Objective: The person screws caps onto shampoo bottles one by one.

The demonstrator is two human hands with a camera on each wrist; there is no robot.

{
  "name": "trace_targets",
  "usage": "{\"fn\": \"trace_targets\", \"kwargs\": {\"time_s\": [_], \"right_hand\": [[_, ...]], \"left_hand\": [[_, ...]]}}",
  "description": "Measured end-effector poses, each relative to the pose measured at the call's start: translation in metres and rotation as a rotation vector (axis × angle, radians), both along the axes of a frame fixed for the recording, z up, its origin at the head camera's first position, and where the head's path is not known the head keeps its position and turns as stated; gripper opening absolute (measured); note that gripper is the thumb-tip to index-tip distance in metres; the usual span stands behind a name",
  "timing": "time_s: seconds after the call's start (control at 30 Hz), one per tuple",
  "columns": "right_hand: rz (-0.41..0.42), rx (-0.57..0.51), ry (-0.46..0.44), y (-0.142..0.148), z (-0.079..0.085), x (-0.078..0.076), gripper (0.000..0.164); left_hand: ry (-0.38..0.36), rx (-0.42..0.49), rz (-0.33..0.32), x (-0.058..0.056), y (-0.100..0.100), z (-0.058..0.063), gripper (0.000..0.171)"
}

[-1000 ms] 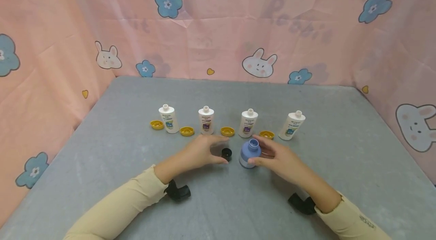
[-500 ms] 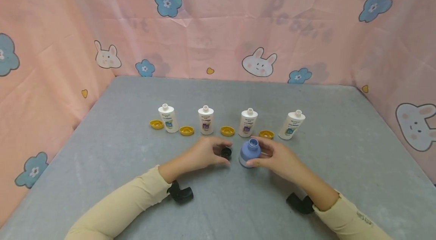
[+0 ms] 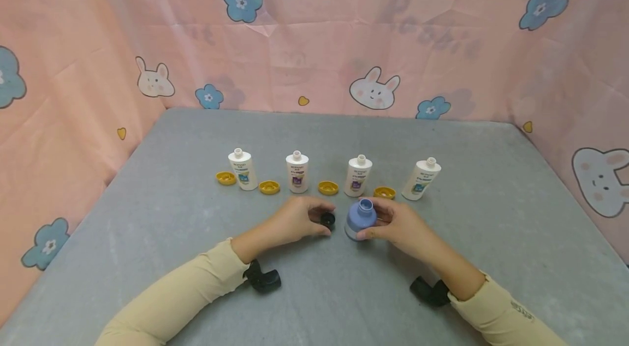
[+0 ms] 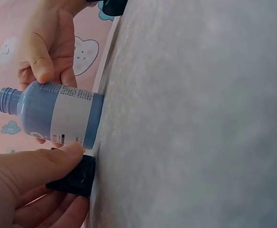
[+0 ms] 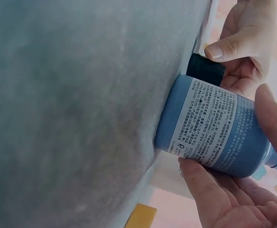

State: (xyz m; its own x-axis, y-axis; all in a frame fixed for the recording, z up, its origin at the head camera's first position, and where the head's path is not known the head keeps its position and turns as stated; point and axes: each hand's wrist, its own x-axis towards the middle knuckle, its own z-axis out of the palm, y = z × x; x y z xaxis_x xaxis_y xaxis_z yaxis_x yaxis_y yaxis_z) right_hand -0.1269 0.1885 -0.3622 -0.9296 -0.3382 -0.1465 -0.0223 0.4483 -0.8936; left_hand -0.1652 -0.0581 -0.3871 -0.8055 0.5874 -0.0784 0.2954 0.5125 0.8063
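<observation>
My left hand (image 3: pixel 294 220) pinches a small black bottle cap (image 3: pixel 327 220) between thumb and fingers, low at the table surface. Just to the right stands an uncapped blue bottle (image 3: pixel 360 219), upright with its threaded neck bare. My right hand (image 3: pixel 405 228) holds this bottle from its right side, thumb in front and fingers behind. In the left wrist view, the white label (image 4: pixel 72 114) on the bottle faces the camera, and the cap lies close beside its base. Small printed text covers the bottle's label (image 5: pixel 202 121) in the right wrist view.
Behind the hands, a row of white bottles without caps includes one at the left (image 3: pixel 243 171) and one at the right (image 3: pixel 421 179). Several yellow caps, such as one near the middle (image 3: pixel 328 188), lie among them on the grey table (image 3: pixel 314 302). A pink patterned curtain (image 3: pixel 304 51) surrounds the table.
My left hand has moved slightly right and its fingers have closed around the black cap. The right hand and the blue bottle have stayed nearly in place.
</observation>
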Motion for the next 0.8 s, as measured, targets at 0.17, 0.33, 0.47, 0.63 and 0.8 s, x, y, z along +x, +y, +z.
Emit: {"fn": "trace_targets", "kwargs": {"time_s": [0.17,0.33,0.47,0.63,0.8], "right_hand": [[-0.021,0.011,-0.008,-0.002,0.001,0.0,0.071],[-0.064,0.008,-0.007,-0.004,0.002,0.001,0.066],[-0.083,0.018,0.035,-0.005,0.01,0.002,0.063],[-0.081,0.019,0.053,-0.006,0.025,0.003,0.062],[-0.056,0.023,0.044,-0.006,0.037,0.002,0.063]], "left_hand": [[-0.013,0.014,0.011,-0.001,-0.001,-0.001,0.038],[-0.049,0.059,0.024,-0.002,-0.003,0.001,0.034],[-0.037,0.105,0.044,-0.004,-0.004,0.009,0.032],[-0.018,0.135,0.071,-0.005,-0.008,0.026,0.034],[0.004,0.172,0.078,-0.005,-0.013,0.045,0.037]]}}
